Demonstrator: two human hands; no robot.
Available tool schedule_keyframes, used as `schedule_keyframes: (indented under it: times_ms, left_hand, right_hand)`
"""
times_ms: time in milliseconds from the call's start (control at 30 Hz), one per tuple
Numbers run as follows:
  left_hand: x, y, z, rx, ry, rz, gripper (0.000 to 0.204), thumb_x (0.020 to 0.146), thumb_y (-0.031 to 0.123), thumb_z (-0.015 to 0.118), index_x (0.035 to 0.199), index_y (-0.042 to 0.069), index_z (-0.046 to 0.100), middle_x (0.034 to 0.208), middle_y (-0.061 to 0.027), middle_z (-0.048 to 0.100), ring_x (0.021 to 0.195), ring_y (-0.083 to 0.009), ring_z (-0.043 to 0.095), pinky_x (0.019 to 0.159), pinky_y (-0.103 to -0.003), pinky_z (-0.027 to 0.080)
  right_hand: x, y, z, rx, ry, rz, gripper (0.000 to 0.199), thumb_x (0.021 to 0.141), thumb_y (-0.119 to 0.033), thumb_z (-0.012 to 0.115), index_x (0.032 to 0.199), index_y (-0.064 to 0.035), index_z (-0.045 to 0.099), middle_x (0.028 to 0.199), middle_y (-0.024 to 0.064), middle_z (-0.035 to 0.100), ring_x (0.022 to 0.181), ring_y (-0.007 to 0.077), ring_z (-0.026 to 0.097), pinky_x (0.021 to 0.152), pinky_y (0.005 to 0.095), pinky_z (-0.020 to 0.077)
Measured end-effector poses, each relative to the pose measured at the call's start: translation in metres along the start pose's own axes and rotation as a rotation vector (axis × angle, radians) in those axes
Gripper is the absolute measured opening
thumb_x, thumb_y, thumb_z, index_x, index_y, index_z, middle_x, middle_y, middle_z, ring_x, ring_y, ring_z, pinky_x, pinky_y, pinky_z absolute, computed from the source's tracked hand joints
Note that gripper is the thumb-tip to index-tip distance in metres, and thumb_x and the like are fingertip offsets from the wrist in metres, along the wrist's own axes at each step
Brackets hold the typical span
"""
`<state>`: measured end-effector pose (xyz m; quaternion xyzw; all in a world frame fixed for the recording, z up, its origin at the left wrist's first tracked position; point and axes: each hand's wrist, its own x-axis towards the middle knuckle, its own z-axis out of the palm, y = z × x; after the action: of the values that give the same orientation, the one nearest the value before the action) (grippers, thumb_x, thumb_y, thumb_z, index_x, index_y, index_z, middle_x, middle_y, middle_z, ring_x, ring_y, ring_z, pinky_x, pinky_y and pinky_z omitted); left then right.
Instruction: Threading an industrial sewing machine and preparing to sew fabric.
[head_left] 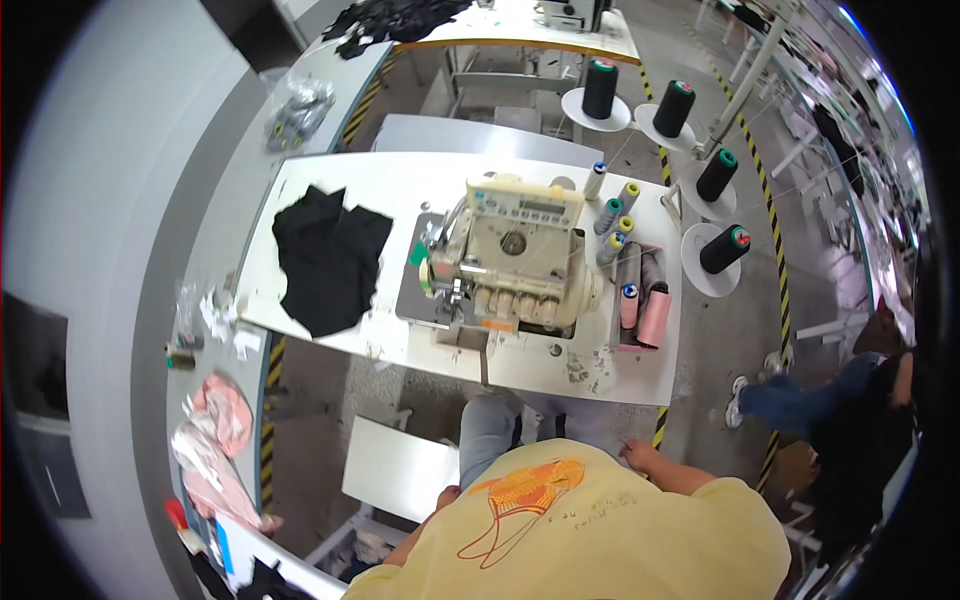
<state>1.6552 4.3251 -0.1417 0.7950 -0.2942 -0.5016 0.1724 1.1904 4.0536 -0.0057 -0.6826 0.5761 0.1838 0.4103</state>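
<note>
My left hand (447,497) hangs low at my left side, beside a white seat-like board (400,468); its fingers are mostly hidden by my shirt. Over by my right thigh is my right hand (636,457), below the table's front edge, its fingers too small to make out. Neither hand touches the work on the white sewing table (385,350). On that table stands a cream overlock sewing machine (515,245). Black cut fabric (332,262) lies flat to the machine's left.
Thread cones (614,228) and a pink box (642,343) of spools sit right of the machine. Black thread cones (717,175) stand on white discs beyond. A side bench (205,335) at left bears pink fabric (215,440). Another person (850,420) is at far right.
</note>
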Motion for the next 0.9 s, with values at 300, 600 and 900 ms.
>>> schedule_keyframes:
  times_ms: [300, 600, 900]
  left_hand:
    - [0.203, 0.156, -0.218, 0.403, -0.123, 0.194, 0.027, 0.079, 0.027, 0.047, 0.080, 0.007, 0.065, 0.083, -0.0133, 0.065, 0.079, -0.0306, 0.062, 0.071, -0.039, 0.049]
    - [0.378, 0.252, -0.298, 0.669, -0.100, 0.386, 0.027, 0.079, 0.027, 0.047, 0.082, 0.007, 0.065, 0.085, -0.0154, 0.065, 0.081, -0.0324, 0.062, 0.072, -0.040, 0.049]
    - [0.431, 0.273, -0.314, 0.807, 0.000, 0.441, 0.028, 0.079, 0.027, 0.047, 0.084, 0.006, 0.064, 0.087, -0.0175, 0.064, 0.083, -0.0343, 0.061, 0.074, -0.042, 0.049]
  right_hand:
    - [0.043, -0.075, 0.139, -0.042, -0.337, 0.260, 0.028, 0.077, -0.025, 0.056, 0.100, -0.0140, 0.066, 0.102, 0.0135, 0.063, 0.094, 0.0313, 0.061, 0.079, 0.0425, 0.0484]
    - [0.122, -0.201, 0.248, 0.243, 0.092, 0.008, 0.016, 0.075, -0.020, 0.062, 0.088, -0.0123, 0.067, 0.089, 0.0142, 0.064, 0.085, 0.0274, 0.061, 0.068, 0.0405, 0.0470]
    - [0.249, -0.218, 0.248, 0.534, 0.382, -0.016, 0.016, 0.077, -0.022, 0.061, 0.087, -0.0108, 0.066, 0.088, 0.0116, 0.064, 0.082, 0.0241, 0.059, 0.067, 0.0396, 0.0464]
